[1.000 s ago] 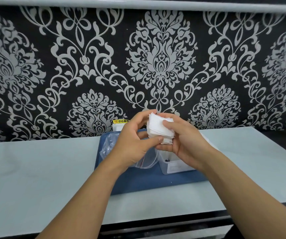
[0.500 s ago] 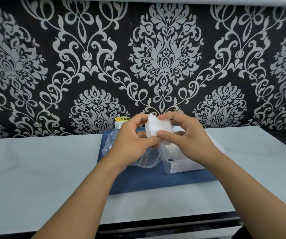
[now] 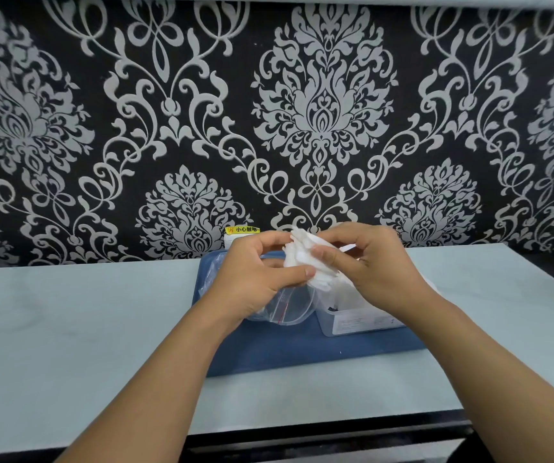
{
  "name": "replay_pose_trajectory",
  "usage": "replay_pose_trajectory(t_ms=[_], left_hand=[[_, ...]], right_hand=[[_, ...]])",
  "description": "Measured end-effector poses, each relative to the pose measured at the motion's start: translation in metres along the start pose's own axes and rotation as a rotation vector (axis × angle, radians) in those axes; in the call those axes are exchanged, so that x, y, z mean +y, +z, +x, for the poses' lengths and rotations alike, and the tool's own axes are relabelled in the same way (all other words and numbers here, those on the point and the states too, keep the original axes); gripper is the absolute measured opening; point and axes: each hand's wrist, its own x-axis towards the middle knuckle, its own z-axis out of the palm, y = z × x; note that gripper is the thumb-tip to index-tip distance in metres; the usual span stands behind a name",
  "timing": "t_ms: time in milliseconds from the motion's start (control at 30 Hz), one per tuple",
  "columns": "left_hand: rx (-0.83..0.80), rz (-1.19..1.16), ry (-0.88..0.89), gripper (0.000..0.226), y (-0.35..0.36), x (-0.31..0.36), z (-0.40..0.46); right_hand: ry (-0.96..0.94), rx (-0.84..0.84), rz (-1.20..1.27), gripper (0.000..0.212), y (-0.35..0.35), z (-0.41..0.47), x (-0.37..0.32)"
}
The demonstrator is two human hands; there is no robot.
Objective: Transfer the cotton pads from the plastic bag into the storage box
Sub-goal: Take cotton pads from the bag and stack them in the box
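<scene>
Both hands hold a small stack of white cotton pads above a blue tray on the pale bench: the left hand and right hand each have their fingers curled, pinching the stack from opposite sides. Under the hands, a clear plastic zip bag lies on the tray just beside a translucent rectangular storage box.

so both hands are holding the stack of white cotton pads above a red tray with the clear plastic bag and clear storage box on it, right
Not quite: the tray is blue, not red, as the head view shows. The rest holds: the left hand and right hand grip the stack of white cotton pads above it, with the clear plastic bag and clear storage box on it.
</scene>
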Motion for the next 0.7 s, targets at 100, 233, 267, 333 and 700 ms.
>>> replay_pose_trajectory(t_ms=[100,233,267,333,700], left_hand=[[-0.001,-0.026,-0.027,0.053,0.000,-0.001,0.001],[0.023,-0.109,-0.045,0.055,0.002,0.001,0.002],[0.026,-0.126,-0.046,0.055,0.002,0.002,0.002],[0.034,-0.141,-0.050,0.054,0.002,0.003,0.001],[-0.048,-0.276,-0.105,0.040,-0.002,0.010,-0.003]], right_hand=[[-0.006,0.017,-0.007,0.014,-0.002,-0.001,0.000],[-0.077,0.083,-0.139,0.014,-0.004,0.000,-0.003],[-0.102,0.098,-0.187,0.013,-0.005,0.000,-0.003],[-0.113,0.108,-0.230,0.011,-0.006,0.001,-0.004],[-0.123,-0.063,-0.222,0.033,0.000,0.000,-0.005]])
